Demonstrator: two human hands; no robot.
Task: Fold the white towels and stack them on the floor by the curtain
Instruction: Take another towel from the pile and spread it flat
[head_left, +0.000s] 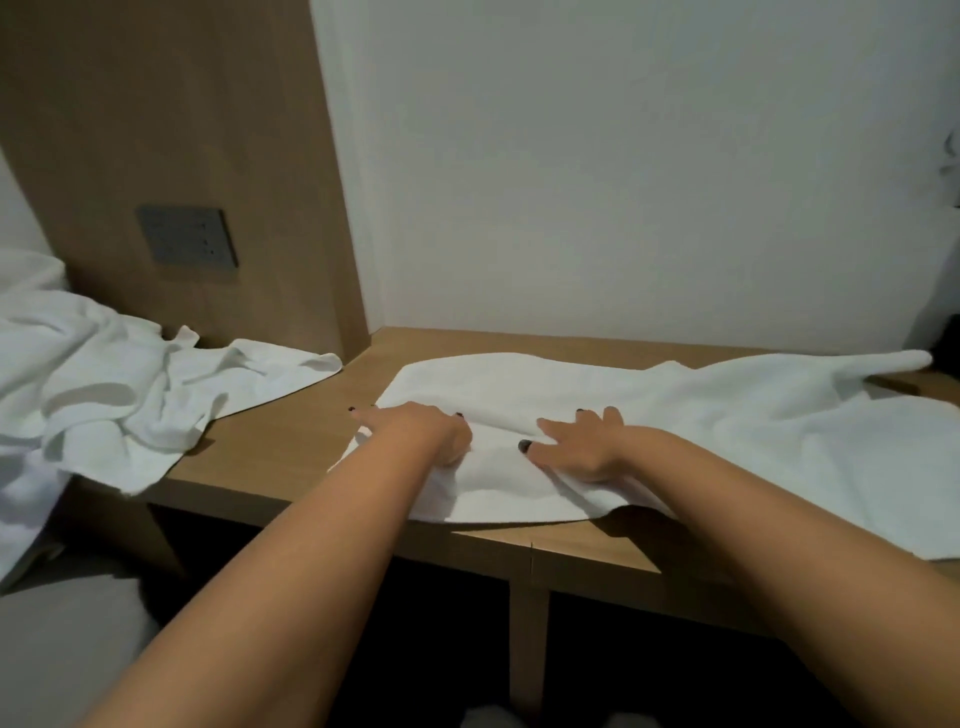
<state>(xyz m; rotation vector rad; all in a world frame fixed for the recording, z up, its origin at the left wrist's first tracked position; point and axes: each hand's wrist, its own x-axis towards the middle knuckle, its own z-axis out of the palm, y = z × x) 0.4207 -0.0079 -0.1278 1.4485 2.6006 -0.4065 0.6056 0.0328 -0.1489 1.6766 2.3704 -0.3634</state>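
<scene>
The towel lies on the wooden desk, long axis running left to right. Left hand and right hand press flat, fingers spread, on its near-left end.

Both hands press a white towel flat.

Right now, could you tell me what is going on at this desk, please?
A person is smoothing a white towel spread along the wooden desk. The left hand and right hand both press flat on it. A crumpled pile of towels waits at the desk's left end, unfolded.
</scene>
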